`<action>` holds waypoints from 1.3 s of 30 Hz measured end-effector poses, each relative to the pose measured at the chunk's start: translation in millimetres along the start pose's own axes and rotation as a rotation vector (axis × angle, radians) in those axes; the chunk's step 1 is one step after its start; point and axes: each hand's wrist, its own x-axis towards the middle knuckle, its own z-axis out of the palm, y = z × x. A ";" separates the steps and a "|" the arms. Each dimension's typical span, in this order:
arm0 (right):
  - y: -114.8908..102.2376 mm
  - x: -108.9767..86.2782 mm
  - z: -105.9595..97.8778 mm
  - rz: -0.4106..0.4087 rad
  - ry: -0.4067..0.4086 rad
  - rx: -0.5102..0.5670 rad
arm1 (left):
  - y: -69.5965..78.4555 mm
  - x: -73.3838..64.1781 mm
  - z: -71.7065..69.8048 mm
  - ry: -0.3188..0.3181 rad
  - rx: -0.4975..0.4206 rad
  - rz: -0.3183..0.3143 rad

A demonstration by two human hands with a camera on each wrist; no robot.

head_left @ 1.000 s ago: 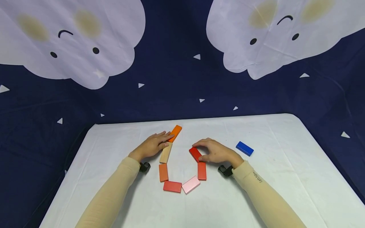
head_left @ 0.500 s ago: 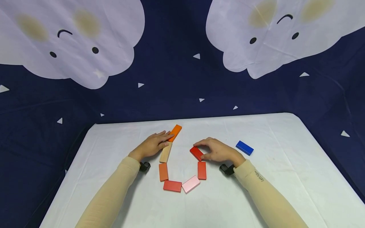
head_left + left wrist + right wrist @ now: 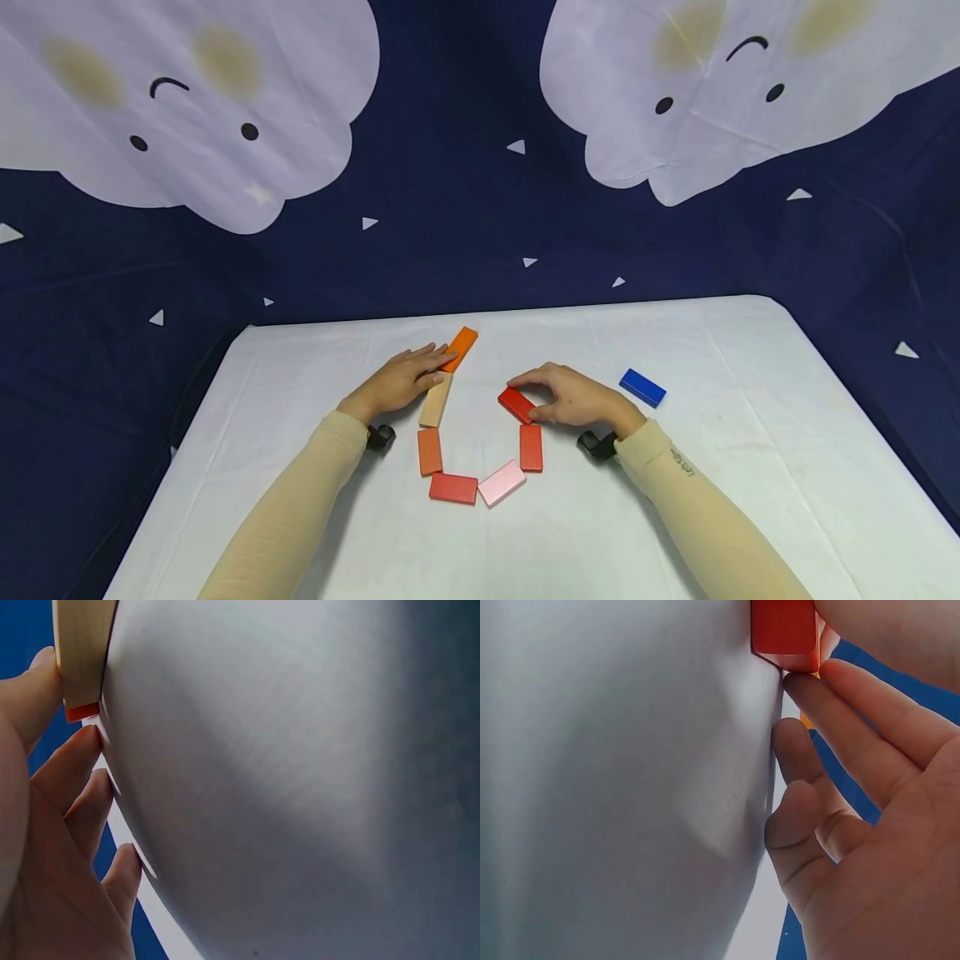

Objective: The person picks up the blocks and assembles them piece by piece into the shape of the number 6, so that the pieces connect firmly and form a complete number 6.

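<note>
My left hand [image 3: 397,383] lies with its fingers extended, their tips on an orange block [image 3: 461,348] and the thumb at a plain wooden block [image 3: 435,402]. In the left wrist view, that wooden block [image 3: 81,652] stands close by the thumb. Across from it, my right hand [image 3: 573,396] has thumb and fingertips at opposite ends of a red block [image 3: 516,404] lying on the table. The right wrist view shows this red block [image 3: 784,628] right by the fingers. Just below it lies another red block [image 3: 531,448].
A dark orange block [image 3: 430,452], a light red block [image 3: 453,488] and a pink block [image 3: 502,483] continue the curved row. A blue block [image 3: 642,388] lies apart on the right. White cloth covers the table [image 3: 750,517], with a dark blue patterned curtain [image 3: 465,167] behind.
The red block in my right hand has turned a little and shifted slightly to the right, and that hand moved with it. My left hand stays in place.
</note>
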 end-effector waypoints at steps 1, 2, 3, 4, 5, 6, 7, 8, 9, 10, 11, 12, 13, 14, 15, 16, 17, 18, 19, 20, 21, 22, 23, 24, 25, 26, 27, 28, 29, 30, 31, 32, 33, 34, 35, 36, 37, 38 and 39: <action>0.3 0.2 0.0 -0.002 0.000 0.000 | -0.2 0.0 0.0 0.001 0.000 0.002; 0.9 0.5 0.1 -0.004 0.000 -0.001 | -0.3 -0.1 -0.1 0.003 0.000 0.007; 1.2 0.7 0.1 -0.006 0.000 -0.002 | -0.4 -0.1 -0.1 0.003 0.000 0.007; 1.5 0.8 0.1 -0.007 -0.001 -0.002 | -0.6 -0.1 0.0 0.004 0.000 0.011; 1.7 0.9 0.1 -0.008 -0.001 -0.003 | -0.7 -0.1 0.1 0.006 0.002 0.015; 1.9 0.9 0.1 -0.009 -0.001 -0.003 | -0.9 0.0 0.2 0.008 0.005 0.019; 2.1 1.0 0.2 -0.009 -0.001 -0.003 | -1.0 0.2 0.2 0.007 0.004 0.016; 2.3 0.9 0.2 -0.009 0.000 -0.001 | -1.0 0.2 0.0 0.007 0.005 0.017; 2.1 0.8 0.2 -0.009 0.000 0.002 | -0.9 0.3 0.0 0.006 0.005 0.017; 2.4 0.8 0.3 -0.010 0.000 0.003 | -0.9 0.4 -0.3 0.006 0.004 0.016; 2.7 0.7 0.4 -0.012 0.001 0.004 | -0.8 0.5 -0.4 0.005 0.005 0.015; 3.0 0.6 0.5 -0.014 0.001 0.004 | -0.7 0.5 -0.5 0.004 0.003 0.012; 3.5 0.4 0.7 -0.017 0.002 0.004 | -0.5 0.4 -0.7 0.003 0.001 0.011; 4.3 0.5 1.0 -0.019 0.002 0.003 | -0.2 0.4 -0.7 0.003 0.001 0.013; 4.9 0.2 1.2 -0.022 0.004 -0.001 | 0.0 0.5 -0.4 0.003 0.001 0.014; 5.4 -0.4 1.2 -0.026 0.006 -0.002 | 0.2 0.3 -0.2 0.002 0.001 0.015; 5.7 -1.0 1.2 -0.022 0.009 0.003 | 0.4 0.4 -0.1 0.000 -0.001 0.012; 6.2 -1.7 1.0 -0.020 0.015 0.011 | 0.6 0.3 0.0 -0.001 -0.003 0.010; 6.7 -2.6 0.8 -0.018 0.023 0.019 | 0.9 0.2 0.2 -0.002 -0.002 0.012; 7.1 -3.8 0.4 -0.015 0.034 0.028 | 1.1 0.0 0.3 -0.002 -0.001 0.013; 7.2 -5.7 -0.3 -0.015 0.048 0.033 | 1.2 -0.1 0.3 -0.003 -0.001 0.012; 7.5 -7.5 -1.1 -0.013 0.062 0.046 | 1.2 -0.3 0.2 -0.004 -0.003 0.010; 8.0 -9.5 -1.8 -0.010 0.077 0.057 | 1.2 -0.2 0.1 -0.005 -0.005 0.008; 8.8 -12.0 -2.7 -0.014 0.094 0.063 | 1.2 -0.3 0.1 -0.005 -0.006 0.008; 9.5 -14.8 -3.4 -0.015 0.110 0.065 | 1.0 -0.3 0.1 -0.005 -0.006 0.009; 10.8 -17.9 -4.1 -0.015 0.128 0.064 | 0.7 -0.2 0.0 -0.006 -0.007 0.004; 11.8 -21.2 -4.8 -0.016 0.146 0.064 | 0.4 0.0 0.2 -0.007 -0.007 0.003; 13.1 -24.4 -5.5 -0.012 0.163 0.068 | 0.1 0.0 0.4 -0.006 -0.005 0.003; 14.2 -28.1 -6.3 -0.006 0.181 0.068 | -0.2 0.2 0.7 -0.005 -0.002 0.003; 15.5 -31.7 -7.2 0.001 0.202 0.067 | -0.6 0.3 1.0 -0.004 0.001 0.005; 16.3 -35.3 -8.3 0.011 0.220 0.063 | -0.8 0.3 1.1 -0.004 0.004 0.006; 17.2 -39.0 -9.5 0.021 0.238 0.063 | -1.1 0.3 1.3 -0.003 0.007 0.008; 17.4 -42.8 -11.1 0.033 0.253 0.062 | -1.2 0.2 1.4 -0.001 0.009 0.011; 18.2 -46.4 -12.5 0.042 0.269 0.061 | -1.0 0.1 1.0 -0.001 0.008 0.011; 18.9 -50.2 -14.1 0.052 0.283 0.059 | -0.8 0.0 0.8 -0.001 0.005 0.010; 19.9 -53.8 -15.7 0.062 0.296 0.056 | -0.5 -0.1 0.3 -0.002 0.002 0.009; 20.9 -57.6 -17.2 0.072 0.307 0.050 | 0.0 -0.3 -0.2 -0.003 -0.001 0.008; 22.4 -61.1 -18.5 0.081 0.318 0.044 | 0.3 -0.5 -0.5 -0.003 -0.003 0.007; 24.2 -64.5 -19.7 0.088 0.330 0.034 | 0.7 -0.7 -1.0 -0.003 -0.005 0.005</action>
